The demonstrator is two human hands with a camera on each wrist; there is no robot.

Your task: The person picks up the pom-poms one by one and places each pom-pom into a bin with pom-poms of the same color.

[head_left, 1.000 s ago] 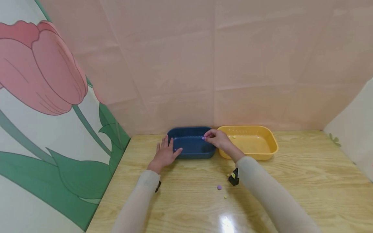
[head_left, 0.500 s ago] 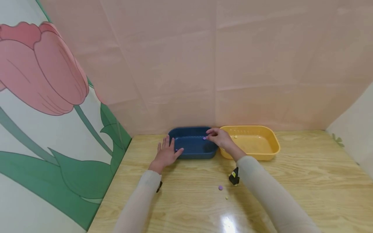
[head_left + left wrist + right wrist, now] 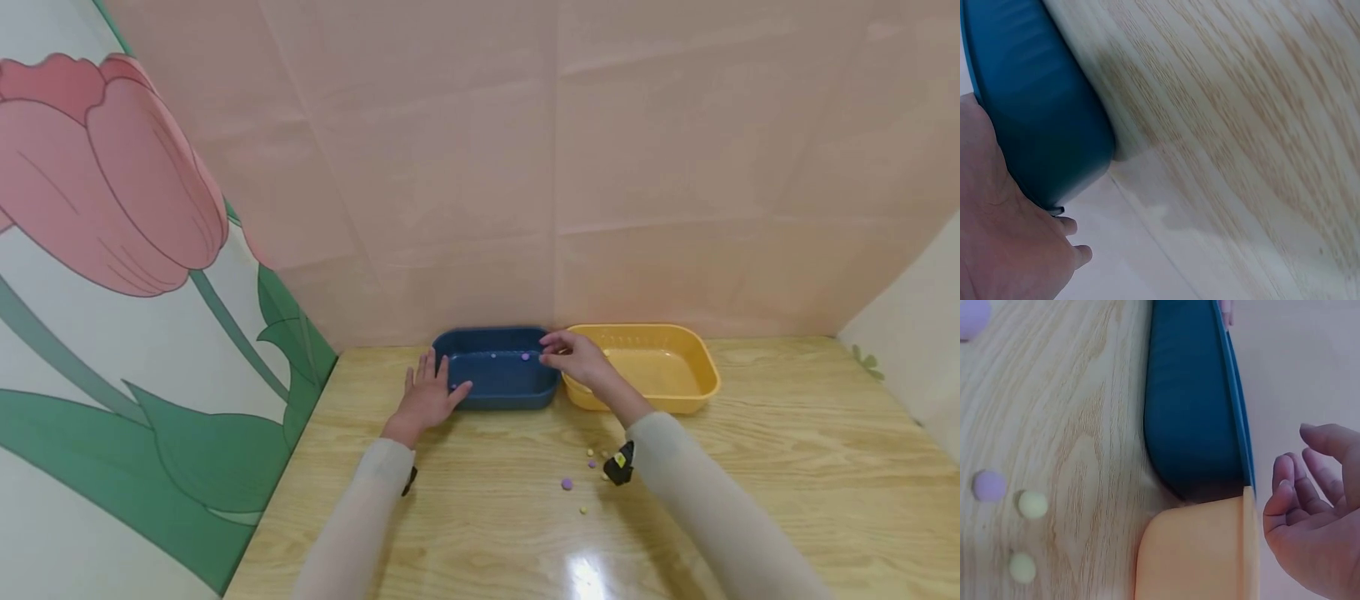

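My left hand (image 3: 426, 402) rests with spread, straight fingers over the left end of a dark blue plastic tray (image 3: 502, 402). In the left wrist view, the hand (image 3: 1010, 244) lies along the tray's rim. Above the blue tray's right end, my right hand (image 3: 581, 360) has loosely bent fingers. Thumb and fingertips stand apart with nothing between them in the right wrist view, where the hand (image 3: 1322, 512) is beside the rims. A purple ball (image 3: 525, 357) and a smaller pale ball (image 3: 493, 356) lie inside the blue tray. Another purple ball (image 3: 453, 387) shows by the left thumb.
A yellow tray (image 3: 678, 403) stands against the blue tray's right side, partly behind my right wrist. On the wooden table lie a larger purple ball (image 3: 567, 484), a small purple ball (image 3: 592, 464) and several yellow balls (image 3: 583, 510). A pink-draped wall (image 3: 450, 208) rises behind.
My right hand has drawn back to the right and its fingers have parted. The pale ball now shows in the blue tray, and more balls show beside the right wrist. The left hand stays put.
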